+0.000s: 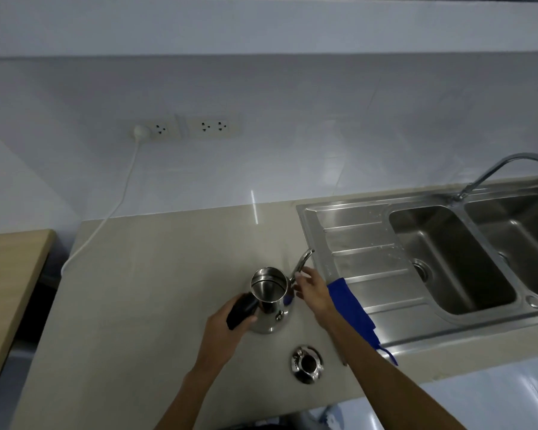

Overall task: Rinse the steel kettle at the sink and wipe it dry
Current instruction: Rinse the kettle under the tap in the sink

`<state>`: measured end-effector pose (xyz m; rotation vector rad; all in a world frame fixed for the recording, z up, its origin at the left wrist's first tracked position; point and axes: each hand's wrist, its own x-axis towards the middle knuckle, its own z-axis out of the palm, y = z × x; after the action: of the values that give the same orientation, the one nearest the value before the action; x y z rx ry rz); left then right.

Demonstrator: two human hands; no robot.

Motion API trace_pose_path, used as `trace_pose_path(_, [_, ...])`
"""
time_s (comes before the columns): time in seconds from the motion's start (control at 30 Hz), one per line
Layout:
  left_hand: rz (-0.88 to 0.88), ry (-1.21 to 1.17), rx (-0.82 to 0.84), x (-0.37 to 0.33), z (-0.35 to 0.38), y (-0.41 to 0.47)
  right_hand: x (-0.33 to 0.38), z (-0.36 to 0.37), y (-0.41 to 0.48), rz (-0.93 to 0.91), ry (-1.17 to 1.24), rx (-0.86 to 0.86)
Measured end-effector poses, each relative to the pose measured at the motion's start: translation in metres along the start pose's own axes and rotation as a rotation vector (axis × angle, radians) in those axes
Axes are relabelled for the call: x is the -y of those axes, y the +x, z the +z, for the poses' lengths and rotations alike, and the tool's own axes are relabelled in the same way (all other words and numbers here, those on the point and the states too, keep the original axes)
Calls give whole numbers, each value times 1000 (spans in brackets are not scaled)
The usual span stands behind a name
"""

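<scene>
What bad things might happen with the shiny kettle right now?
1. The kettle stands open on the counter, held only by its black handle in the left hand. It might tip when lifted towards the sink.
2. The lid lies loose near the counter's front edge, close to the right forearm. A bump might knock it off.
3. The blue cloth hangs half over the sink rim, under the right hand, and might slide in and get wet.

Both bare forearms enter from the bottom of the frame and converge toward centre. Left hand (230,315): fingers curled closed around a black handle (241,309), knuckles up. Right hand (311,288): fingers spread loosely, fingertips (298,276) touching a thin steel spout (303,260).
</scene>
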<state>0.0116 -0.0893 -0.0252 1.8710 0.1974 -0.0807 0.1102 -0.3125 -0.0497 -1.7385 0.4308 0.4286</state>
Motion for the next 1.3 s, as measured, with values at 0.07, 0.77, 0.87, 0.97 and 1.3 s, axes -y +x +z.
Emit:
trace_pose_path(0.07, [-5, -31, -13, -1, 1, -1, 2, 3, 11, 52, 17, 47])
trace_pose_path(0.77, [79, -56, 13, -70, 77, 14, 22, -93, -13, -58, 186, -61])
trace_pose_path(0.87, [116, -27, 69, -90, 120, 18, 23, -144, -17, -81, 198, -87])
trace_pose_path(0.97, [145, 3, 128, -112, 174, 23, 15, -206, -13, -65, 211, -113])
trace_pose_path(1.3, [124, 32, 259, -193, 403, 42, -38, -449, 29, -15, 222, -260])
